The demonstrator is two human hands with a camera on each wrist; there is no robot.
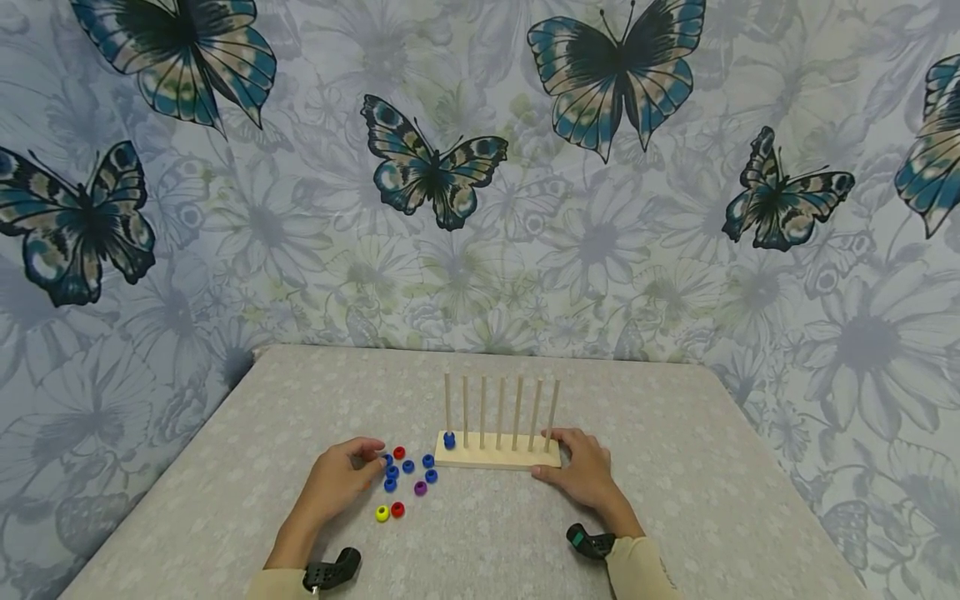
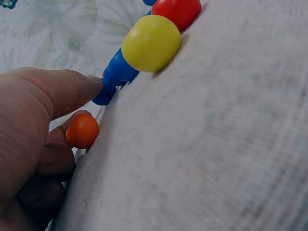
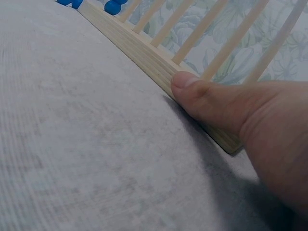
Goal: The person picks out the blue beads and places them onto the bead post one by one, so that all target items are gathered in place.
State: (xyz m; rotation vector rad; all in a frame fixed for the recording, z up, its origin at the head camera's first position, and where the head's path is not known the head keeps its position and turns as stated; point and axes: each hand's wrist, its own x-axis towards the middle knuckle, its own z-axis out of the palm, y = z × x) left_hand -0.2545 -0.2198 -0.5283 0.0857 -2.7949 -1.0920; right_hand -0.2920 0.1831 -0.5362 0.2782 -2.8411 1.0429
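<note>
Tablecloth [image 1: 487, 542] | right hand [image 1: 585, 468] grips pegboard [image 1: 491, 457] end | left hand [image 1: 335, 479] at blue bead [image 2: 105, 94], pinch unclear

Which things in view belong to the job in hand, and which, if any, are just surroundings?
Likely part of the job:
wooden stand, gripped by the right hand
blue beads on its end peg
loose beads by the left hand

Likely just surroundings:
tablecloth
butterfly wall
black wrist straps
</note>
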